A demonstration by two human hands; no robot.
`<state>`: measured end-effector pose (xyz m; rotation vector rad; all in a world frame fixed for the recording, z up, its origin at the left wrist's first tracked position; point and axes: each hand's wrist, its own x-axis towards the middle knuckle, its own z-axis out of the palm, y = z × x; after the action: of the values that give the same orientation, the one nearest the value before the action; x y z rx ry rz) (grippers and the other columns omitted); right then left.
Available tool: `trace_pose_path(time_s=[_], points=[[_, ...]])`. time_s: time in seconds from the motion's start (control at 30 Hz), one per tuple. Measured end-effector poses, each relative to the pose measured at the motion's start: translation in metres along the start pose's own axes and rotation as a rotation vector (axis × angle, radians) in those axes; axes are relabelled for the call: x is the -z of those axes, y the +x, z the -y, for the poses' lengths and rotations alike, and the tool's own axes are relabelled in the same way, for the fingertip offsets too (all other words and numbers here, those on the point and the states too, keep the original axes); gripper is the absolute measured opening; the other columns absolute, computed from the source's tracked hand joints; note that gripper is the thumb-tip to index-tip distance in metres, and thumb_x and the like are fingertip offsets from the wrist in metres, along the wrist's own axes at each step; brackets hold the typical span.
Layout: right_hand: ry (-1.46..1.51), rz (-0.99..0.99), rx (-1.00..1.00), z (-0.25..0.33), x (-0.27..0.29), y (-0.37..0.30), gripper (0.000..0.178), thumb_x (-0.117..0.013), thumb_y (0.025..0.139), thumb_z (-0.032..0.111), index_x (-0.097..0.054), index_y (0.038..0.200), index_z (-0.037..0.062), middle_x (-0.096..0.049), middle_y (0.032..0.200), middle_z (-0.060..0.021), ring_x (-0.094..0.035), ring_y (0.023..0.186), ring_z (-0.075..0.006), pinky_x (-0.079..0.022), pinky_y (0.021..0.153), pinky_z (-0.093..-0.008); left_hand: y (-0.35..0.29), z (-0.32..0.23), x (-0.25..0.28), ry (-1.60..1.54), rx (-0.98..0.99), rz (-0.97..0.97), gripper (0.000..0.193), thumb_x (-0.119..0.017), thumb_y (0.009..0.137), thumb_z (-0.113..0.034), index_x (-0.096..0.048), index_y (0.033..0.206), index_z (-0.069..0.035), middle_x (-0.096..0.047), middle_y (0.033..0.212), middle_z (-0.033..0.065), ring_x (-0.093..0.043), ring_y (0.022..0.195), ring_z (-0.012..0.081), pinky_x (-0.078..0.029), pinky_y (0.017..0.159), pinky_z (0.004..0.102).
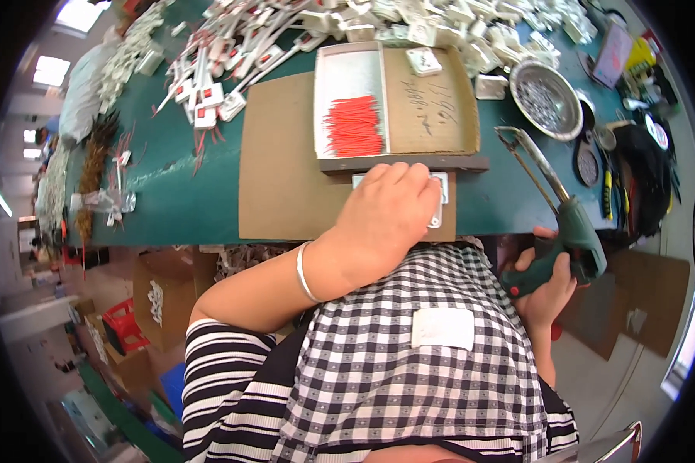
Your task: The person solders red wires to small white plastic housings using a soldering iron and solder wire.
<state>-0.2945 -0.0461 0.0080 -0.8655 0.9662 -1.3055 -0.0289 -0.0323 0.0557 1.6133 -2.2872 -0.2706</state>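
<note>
My left hand (386,212), a silver bangle at its wrist, rests over the cardboard sheet (278,162) at the table's front edge. Its fingers are curled down on a white plastic piece (442,189); most of that piece is hidden under the hand. On the right, my right hand (547,289) grips a green soldering gun (579,243) by its handle. The gun's long metal tip points up and to the left over the table, apart from the piece. Just beyond my left hand, a shallow box (432,116) holds a bundle of thin red tubes (354,127) in its white-lined left half.
A metal bowl (547,100) of small parts stands right of the box. White plastic pieces (471,31) heap along the back; wired white units (208,92) lie at back left. Pliers (608,193) and a black bag (645,166) are at the right edge.
</note>
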Motion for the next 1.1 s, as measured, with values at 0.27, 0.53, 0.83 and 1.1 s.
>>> trace_pose_path(time_s=[0.27,0.53,0.83,1.1], points=[[-0.017,-0.042,0.062,0.005,-0.020,0.013,0.040,-0.048,0.094,0.026,-0.047,0.117,-0.0072,-0.059,0.107,-0.0200,-0.057,0.063,-0.0174,-0.049,0.062,-0.0308,-0.008,0.014,-0.008,-0.091,0.039,-0.052,0.053,-0.076,0.065,-0.016,-0.058,0.112,-0.005,-0.053,0.098,0.0075,-0.051,0.094,0.0255,-0.041,0.085,0.0384],[-0.026,0.024,0.037,0.012,-0.037,0.014,0.039,-0.048,0.095,0.025,-0.045,0.117,-0.0068,-0.058,0.101,-0.0158,-0.057,0.064,-0.0173,-0.055,0.072,-0.0416,0.002,0.055,0.025,-0.315,-0.005,-0.165,0.042,-0.075,0.074,-0.026,-0.063,0.108,-0.005,-0.060,0.111,0.0102,-0.054,0.103,0.0297,-0.044,0.090,0.0412],[-0.038,-0.085,0.061,0.011,-0.035,0.015,0.032,-0.043,0.097,0.023,-0.046,0.120,0.0012,-0.059,0.111,-0.0165,-0.054,0.061,-0.0151,-0.045,0.057,-0.0269,0.053,0.266,0.056,0.519,0.671,-0.509,0.023,-0.068,0.081,-0.027,-0.071,0.095,-0.010,-0.063,0.093,0.0118,-0.061,0.091,0.0296,-0.048,0.078,0.0415],[0.008,-0.075,0.017,0.013,-0.039,0.014,0.029,-0.041,0.098,0.021,-0.046,0.119,0.0017,-0.059,0.112,-0.0166,-0.054,0.061,-0.0154,-0.046,0.058,-0.0276,0.060,0.304,0.067,-0.162,0.739,-0.498,0.026,-0.069,0.082,-0.021,-0.070,0.104,-0.008,-0.071,0.091,0.0062,-0.066,0.082,0.0213,-0.051,0.072,0.0327]])
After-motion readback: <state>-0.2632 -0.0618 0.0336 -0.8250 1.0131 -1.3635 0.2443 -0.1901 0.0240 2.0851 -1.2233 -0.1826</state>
